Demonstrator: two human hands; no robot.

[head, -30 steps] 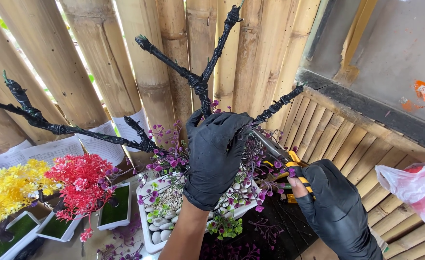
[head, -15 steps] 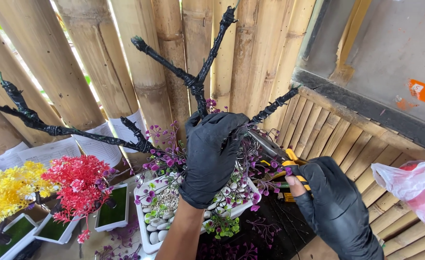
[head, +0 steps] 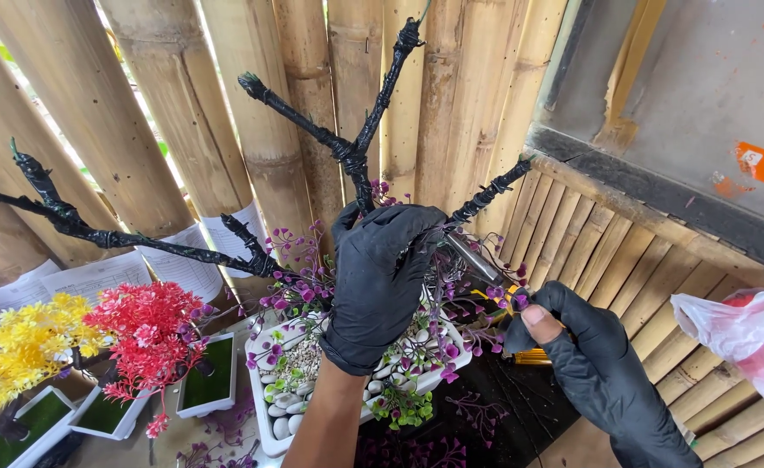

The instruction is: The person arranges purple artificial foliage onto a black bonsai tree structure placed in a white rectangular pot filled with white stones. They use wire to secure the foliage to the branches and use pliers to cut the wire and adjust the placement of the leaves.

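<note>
The left hand [head: 382, 277] grips the black tree trunk [head: 360, 178] in a white pot [head: 265, 416] of pebbles [head: 287, 407]. The right hand [head: 590, 364] is closed on pliers [head: 486, 264]. Small white pots [head: 209, 390] hold green filling.

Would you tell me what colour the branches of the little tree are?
Black branches, clearest in the head view.
</note>
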